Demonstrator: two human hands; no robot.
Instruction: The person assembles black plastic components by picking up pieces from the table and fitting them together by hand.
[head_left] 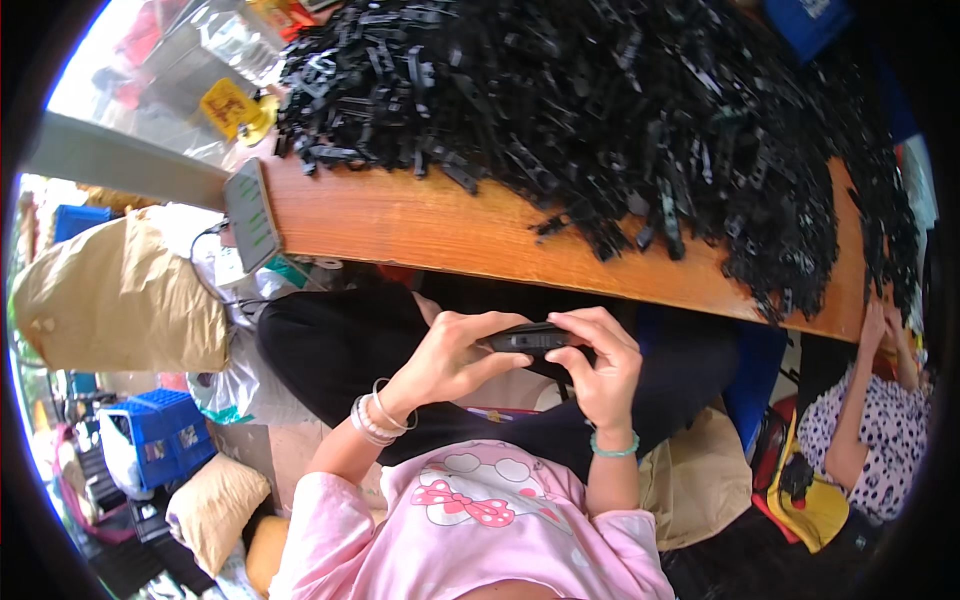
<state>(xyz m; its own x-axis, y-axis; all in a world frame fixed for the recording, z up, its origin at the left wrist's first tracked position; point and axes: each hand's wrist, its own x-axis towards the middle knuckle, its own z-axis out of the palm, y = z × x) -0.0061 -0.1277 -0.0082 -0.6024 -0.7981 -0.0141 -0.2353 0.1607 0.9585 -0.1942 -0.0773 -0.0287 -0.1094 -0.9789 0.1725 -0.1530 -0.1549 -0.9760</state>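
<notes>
Between my two hands, above my lap, is a small black plastic part (530,340), oblong with a slotted middle. My left hand (462,350) pinches its left end between thumb and fingers. At its right end, the thumb and forefinger of my right hand (603,362) grip it too. What the part is exactly I cannot tell. Just beyond my hands a wooden table (400,220) carries a large heap of similar-looking black plastic pieces (560,110), which spreads toward its near edge.
A grey power strip (254,215) sits at the table's left end, beside a metal post (120,160). Brown sacks (125,295) and a blue crate (165,440) stand at left. At right, another person's hands (880,325) touch the pieces, near a yellow chair (810,510).
</notes>
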